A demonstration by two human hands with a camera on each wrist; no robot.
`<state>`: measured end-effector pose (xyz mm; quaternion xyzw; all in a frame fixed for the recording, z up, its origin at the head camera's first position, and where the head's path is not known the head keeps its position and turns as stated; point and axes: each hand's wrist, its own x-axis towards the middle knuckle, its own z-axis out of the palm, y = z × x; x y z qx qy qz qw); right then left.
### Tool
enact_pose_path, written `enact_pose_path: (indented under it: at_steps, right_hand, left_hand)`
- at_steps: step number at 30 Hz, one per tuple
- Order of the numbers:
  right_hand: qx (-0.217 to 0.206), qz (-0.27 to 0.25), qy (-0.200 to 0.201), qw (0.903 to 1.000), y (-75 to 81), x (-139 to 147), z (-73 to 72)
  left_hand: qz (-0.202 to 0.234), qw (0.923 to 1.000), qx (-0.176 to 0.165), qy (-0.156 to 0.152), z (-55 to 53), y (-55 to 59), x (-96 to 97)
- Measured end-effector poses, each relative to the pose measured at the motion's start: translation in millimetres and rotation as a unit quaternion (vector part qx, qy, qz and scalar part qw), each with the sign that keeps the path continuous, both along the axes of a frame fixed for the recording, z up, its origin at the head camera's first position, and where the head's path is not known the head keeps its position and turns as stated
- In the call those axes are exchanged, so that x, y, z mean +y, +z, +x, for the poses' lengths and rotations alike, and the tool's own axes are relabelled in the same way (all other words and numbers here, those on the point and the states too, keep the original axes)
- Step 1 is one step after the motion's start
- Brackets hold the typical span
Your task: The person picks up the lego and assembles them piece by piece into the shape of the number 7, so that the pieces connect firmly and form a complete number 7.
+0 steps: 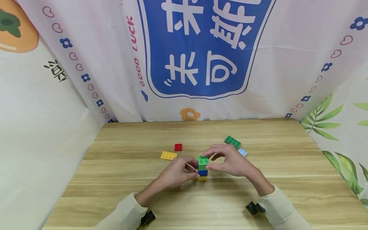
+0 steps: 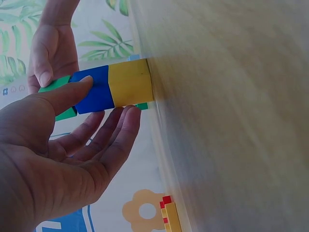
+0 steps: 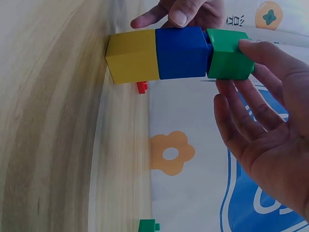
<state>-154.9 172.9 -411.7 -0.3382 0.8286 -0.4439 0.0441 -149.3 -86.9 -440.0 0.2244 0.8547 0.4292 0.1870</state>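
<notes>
A small upright stack stands on the wooden table, with a yellow toy brick [image 3: 133, 55] at the bottom and a blue toy brick [image 3: 181, 53] above it. On top is a bright green toy brick [image 1: 203, 162], slightly tilted, and the right wrist view shows a thin gap between it and the blue one. My right hand [image 1: 232, 160] pinches the green brick between thumb and fingers. From the other side my left hand [image 1: 177, 172] holds the blue brick, its thumb [image 2: 86, 82] pressed on one face and its fingers behind.
Left of the stack lie a flat yellow brick [image 1: 168, 155] and a small red brick [image 1: 178, 147]. A dark green brick [image 1: 233, 142] and a light blue brick [image 1: 242, 152] lie behind my right hand. Printed cloth [image 1: 115, 64] hangs along the table's [image 1: 129, 137] back edge.
</notes>
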Motion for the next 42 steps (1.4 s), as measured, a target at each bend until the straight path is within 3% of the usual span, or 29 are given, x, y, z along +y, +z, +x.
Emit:
enact_pose_path:
  at_steps: [13,30,42]
  right_hand:
    - [0.008,0.001,-0.002,1.0000,-1.3,-2.4,0.4]
    - [-0.028,-0.004,-0.011,0.9995,-5.6,-4.2,-1.5]
    - [0.011,0.001,-0.024,0.9997,-5.6,-5.8,1.3]
  left_hand:
    - [0.000,1.0000,0.001,-0.001,0.6,0.2,-0.3]
    - [0.001,1.0000,0.002,-0.003,1.0,-1.1,0.9]
    - [0.009,0.9997,0.019,-0.010,-1.5,-1.4,1.8]
